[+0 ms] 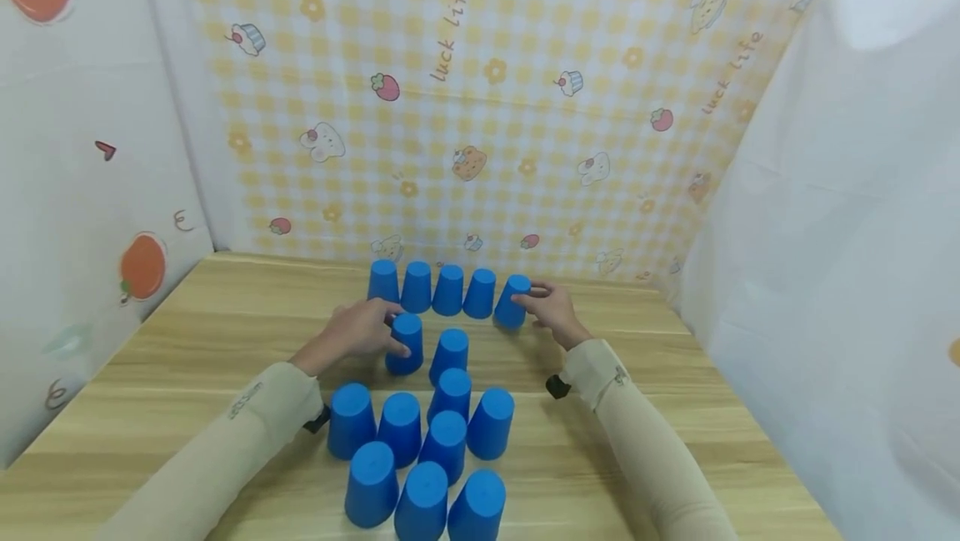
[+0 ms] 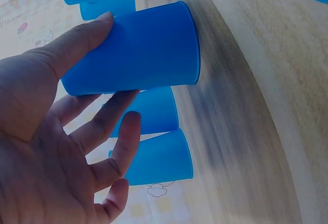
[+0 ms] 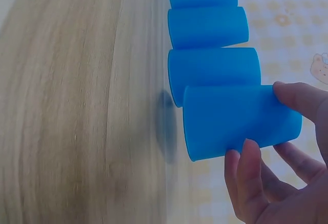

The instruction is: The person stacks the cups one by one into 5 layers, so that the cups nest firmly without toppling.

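My left hand (image 1: 365,328) pinches a blue cup (image 1: 406,344) by its upper part, thumb on one side and fingers on the other; the cup is upside down. In the left wrist view this cup (image 2: 138,49) lies between thumb and fingertips, with other cups behind it. At the right end of the back row, my right hand (image 1: 553,313) holds another upturned blue cup (image 1: 512,303). The right wrist view shows that cup (image 3: 238,119) slightly tilted, its rim off the table with a shadow beside it, overlapping the neighbouring cup (image 3: 215,73).
Several upturned blue cups (image 1: 448,291) stand in a row along the back near the checked cloth (image 1: 480,107). One cup (image 1: 450,356) stands between the hands. More cups (image 1: 372,483) cluster at the front on the wooden table (image 1: 600,458). White cloth (image 1: 840,232) hangs at the sides.
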A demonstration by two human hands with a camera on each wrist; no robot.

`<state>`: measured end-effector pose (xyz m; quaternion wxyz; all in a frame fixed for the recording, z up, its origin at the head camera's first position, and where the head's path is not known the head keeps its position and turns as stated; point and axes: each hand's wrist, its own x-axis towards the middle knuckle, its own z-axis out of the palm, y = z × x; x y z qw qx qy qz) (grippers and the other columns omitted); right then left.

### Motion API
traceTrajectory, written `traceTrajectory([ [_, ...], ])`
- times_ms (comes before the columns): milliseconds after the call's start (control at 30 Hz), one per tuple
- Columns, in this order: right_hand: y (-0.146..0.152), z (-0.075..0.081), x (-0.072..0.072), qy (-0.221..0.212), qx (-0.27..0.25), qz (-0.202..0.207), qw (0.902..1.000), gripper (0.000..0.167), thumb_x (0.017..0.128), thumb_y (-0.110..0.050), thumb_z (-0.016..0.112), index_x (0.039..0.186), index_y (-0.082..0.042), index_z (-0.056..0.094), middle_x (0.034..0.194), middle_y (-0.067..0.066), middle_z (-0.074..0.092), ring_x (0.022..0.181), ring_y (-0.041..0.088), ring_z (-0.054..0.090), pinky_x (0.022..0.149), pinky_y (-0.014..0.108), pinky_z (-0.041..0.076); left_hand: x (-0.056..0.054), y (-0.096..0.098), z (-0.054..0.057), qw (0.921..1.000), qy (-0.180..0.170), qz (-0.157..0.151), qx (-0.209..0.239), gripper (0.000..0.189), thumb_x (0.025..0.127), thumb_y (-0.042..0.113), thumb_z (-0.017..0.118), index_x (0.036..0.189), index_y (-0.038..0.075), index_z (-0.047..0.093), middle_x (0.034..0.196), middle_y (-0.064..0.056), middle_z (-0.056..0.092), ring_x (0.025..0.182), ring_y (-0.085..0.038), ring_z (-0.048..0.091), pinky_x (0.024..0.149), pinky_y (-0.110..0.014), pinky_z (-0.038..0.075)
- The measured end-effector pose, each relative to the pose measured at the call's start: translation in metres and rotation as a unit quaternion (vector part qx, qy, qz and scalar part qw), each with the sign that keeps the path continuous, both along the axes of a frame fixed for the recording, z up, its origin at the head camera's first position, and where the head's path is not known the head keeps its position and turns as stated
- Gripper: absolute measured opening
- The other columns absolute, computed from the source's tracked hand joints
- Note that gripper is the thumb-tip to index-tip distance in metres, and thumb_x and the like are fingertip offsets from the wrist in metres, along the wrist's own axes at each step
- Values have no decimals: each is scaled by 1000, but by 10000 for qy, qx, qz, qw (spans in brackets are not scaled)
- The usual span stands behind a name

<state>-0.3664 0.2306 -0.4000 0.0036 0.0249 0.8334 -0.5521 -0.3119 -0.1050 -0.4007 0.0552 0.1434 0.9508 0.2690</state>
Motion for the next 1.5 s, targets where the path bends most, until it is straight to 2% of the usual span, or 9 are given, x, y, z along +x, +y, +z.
traceTrajectory([
  [233,-4,-1,-8,-79,37,-142,9999,58,88,-25,77,137,-5,54,134,20,59,116,37,62,88,51,54,2,1,1,9999,-122,20,4,54,77,41,85,122,17,68,112,-5,69,107,-29,60,99,-63,31],
  [533,-2,-7,-20,-24,34,-262,9996,58,88,-25,76,138,-5,53,135,21,58,115,37,62,90,54,53,2,0,2,10000,-42,17,22,54,77,40,85,123,17,68,111,-4,70,107,-28,61,98,-62,31],
  [733,0,-10,-22,-67,78,-223,9997,58,88,-24,76,138,-5,53,135,21,58,115,36,62,89,53,53,3,0,1,9999,-99,12,-50,57,76,41,85,125,15,67,112,-4,70,106,-28,60,96,-59,32],
  [1067,1,-11,-28,-100,76,-209,9997,60,88,-23,77,139,-4,51,136,21,57,115,37,62,89,53,53,2,1,0,10000,-3,11,-24,65,75,41,86,129,12,64,112,-5,70,107,-27,61,94,-58,33],
  [1500,0,-10,-30,-170,170,-127,9996,61,88,-24,77,140,-5,51,137,21,57,115,37,62,89,53,53,2,0,-1,10000,-23,30,-77,64,76,42,86,129,12,64,112,-5,70,107,-28,62,95,-59,33],
])
